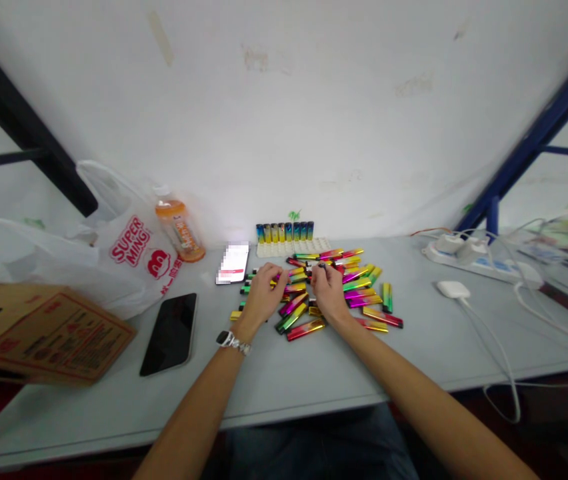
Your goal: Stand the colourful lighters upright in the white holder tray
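Note:
A heap of shiny rainbow-coloured lighters (359,283) lies on the grey table (284,373). My left hand (263,297) rests on the heap's left side, fingers curled on a lighter. My right hand (328,290) sits over the heap's middle, fingers pinched round a lighter with a dark tip. Behind the heap a white tray (309,247) holds a row of upright lighters (284,232) along its back edge. A watch is on my left wrist.
A black phone (170,332) lies face up at left, a lit phone (233,263) beyond it. A cardboard box (39,333), a white plastic bag (129,247) and an orange bottle (180,230) stand left. A power strip (474,260), charger and cables lie right.

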The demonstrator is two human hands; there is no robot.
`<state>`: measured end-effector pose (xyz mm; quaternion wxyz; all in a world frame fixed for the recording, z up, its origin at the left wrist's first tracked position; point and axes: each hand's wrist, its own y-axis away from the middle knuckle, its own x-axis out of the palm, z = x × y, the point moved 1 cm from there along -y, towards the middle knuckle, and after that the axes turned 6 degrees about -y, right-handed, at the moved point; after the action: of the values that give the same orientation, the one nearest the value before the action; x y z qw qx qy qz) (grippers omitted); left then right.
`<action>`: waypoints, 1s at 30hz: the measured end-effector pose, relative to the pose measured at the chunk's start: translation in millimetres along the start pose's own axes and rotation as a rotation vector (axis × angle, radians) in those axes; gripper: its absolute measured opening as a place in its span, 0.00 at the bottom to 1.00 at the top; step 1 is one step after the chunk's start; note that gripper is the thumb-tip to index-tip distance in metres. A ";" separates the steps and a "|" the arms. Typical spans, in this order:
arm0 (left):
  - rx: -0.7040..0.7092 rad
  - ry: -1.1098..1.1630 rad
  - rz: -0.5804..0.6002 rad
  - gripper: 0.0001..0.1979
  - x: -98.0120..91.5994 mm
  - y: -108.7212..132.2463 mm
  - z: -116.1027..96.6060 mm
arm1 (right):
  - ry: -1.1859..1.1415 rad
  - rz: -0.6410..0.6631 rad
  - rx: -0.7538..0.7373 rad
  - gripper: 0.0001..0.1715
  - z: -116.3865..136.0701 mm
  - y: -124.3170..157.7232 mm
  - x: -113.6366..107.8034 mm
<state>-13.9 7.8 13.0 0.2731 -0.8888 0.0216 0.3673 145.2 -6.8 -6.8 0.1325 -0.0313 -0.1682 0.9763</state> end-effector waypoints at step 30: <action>0.012 -0.004 -0.012 0.14 0.1 -0.2 0.6 | -0.054 0.029 -0.060 0.17 0.8 3.9 1.0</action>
<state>-14.2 8.3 12.6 0.2807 -0.8865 0.0179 0.3675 143.1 -10.3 -7.4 0.1127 -0.0113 -0.2005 0.9731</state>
